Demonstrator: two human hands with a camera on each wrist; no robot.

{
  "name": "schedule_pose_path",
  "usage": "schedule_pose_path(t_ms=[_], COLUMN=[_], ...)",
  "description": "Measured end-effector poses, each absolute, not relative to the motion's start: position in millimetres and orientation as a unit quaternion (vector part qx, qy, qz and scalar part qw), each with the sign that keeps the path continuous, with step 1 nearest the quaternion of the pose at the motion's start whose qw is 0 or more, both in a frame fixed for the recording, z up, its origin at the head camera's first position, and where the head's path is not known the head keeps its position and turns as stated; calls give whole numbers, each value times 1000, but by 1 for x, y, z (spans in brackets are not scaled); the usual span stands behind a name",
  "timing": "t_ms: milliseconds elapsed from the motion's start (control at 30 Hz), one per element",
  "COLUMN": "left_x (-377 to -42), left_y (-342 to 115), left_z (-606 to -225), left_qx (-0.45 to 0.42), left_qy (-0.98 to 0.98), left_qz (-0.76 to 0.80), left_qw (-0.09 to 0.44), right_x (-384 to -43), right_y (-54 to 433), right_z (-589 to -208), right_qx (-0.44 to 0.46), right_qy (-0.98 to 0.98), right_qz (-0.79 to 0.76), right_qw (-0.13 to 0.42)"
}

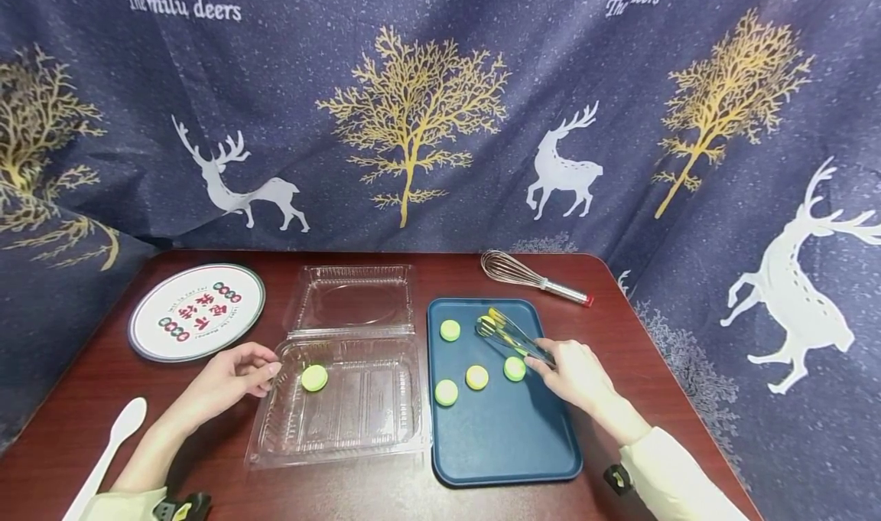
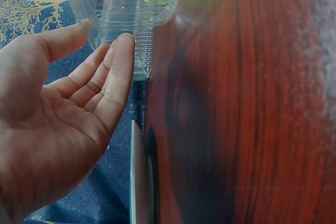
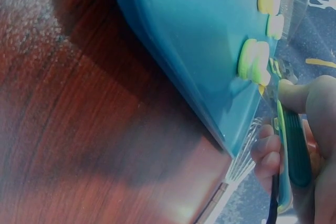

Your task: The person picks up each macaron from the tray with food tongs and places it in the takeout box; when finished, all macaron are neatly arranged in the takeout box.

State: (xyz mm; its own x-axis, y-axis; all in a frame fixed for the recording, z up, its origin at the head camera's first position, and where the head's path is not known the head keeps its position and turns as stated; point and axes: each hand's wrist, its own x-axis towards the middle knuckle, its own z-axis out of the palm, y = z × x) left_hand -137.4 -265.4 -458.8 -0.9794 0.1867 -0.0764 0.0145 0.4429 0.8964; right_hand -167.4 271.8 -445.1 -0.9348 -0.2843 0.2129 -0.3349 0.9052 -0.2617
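My right hand (image 1: 577,372) grips tongs (image 1: 519,339) with dark green handles (image 3: 299,150) and yellow ends, slanting over the blue tray (image 1: 505,444). Their tips are right at a yellow-green macaron (image 1: 487,323) near the tray's far end. Other macarons lie about it, among them a green one (image 1: 514,368) below the tongs and a yellow one (image 1: 476,377). At the left side of an open clear plastic box (image 1: 344,441), my left hand (image 1: 237,376) pinches the rim between thumb and fingers. One green macaron (image 1: 314,378) lies inside the box, towards its left.
A whisk (image 1: 533,275) lies behind the tray at the right. The box's lid (image 1: 358,299) is folded back towards the patterned cloth (image 1: 440,146). A white plate (image 1: 199,314) is at the far left, and a white spoon (image 1: 113,448) lies left of my left forearm.
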Motion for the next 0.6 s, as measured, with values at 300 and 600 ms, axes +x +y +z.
schedule_pose_path(t_ms=[300, 600], left_x=[-138, -138], left_y=[-265, -265], left_z=[-458, -459], left_qx=[62, 60], left_qy=[847, 850], left_qz=[522, 518], left_qw=[77, 82], right_x=[-168, -167], right_y=[274, 274], right_z=[-446, -446], right_qx=[158, 149], right_qy=[-973, -973], right_qz=[147, 158], right_qw=[85, 82])
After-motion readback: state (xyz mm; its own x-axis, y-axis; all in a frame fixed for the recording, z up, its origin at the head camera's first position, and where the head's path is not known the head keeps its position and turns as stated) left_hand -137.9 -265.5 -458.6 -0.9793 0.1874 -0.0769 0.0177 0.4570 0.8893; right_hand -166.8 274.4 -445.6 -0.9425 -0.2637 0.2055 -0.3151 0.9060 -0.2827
